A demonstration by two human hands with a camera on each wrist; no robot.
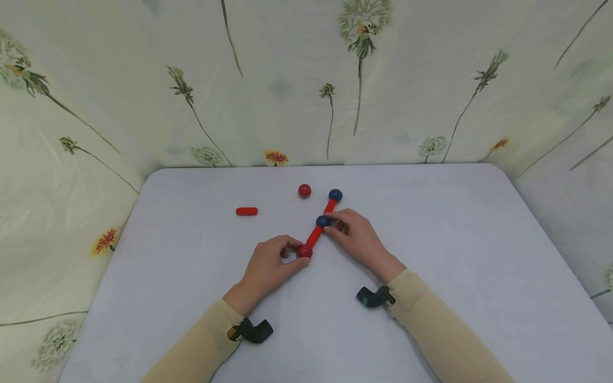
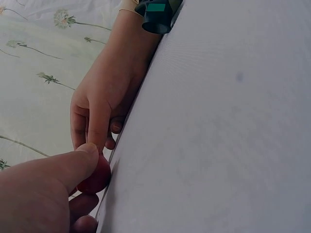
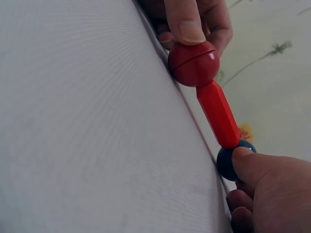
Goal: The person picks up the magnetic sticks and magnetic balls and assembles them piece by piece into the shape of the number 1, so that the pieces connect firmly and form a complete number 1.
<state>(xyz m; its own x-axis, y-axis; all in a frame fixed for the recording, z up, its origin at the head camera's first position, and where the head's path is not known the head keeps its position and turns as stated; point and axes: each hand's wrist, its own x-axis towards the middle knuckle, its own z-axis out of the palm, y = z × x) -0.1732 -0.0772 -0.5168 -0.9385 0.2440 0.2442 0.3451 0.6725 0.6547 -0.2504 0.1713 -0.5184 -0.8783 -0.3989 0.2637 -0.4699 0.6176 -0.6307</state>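
A chain of balls and rods slants across the middle of the table. At its near end is a red ball [image 1: 305, 251], pinched between the thumb and fingers of my left hand [image 1: 273, 266]. A red rod [image 3: 217, 114] joins that ball to a blue ball [image 3: 228, 162] in the middle. My right hand [image 1: 359, 239] pinches this blue ball between thumb and fingers. Beyond it, a second red rod [image 1: 330, 206] leads up to another blue ball [image 1: 336, 195] at the far end, which neither hand touches.
A loose red ball [image 1: 304, 191] lies just left of the chain's far end. Farther left is a loose red rod [image 1: 246, 211]. The white table [image 1: 455, 239] ends at the back against a cloth [image 1: 287, 96] printed with flowers.
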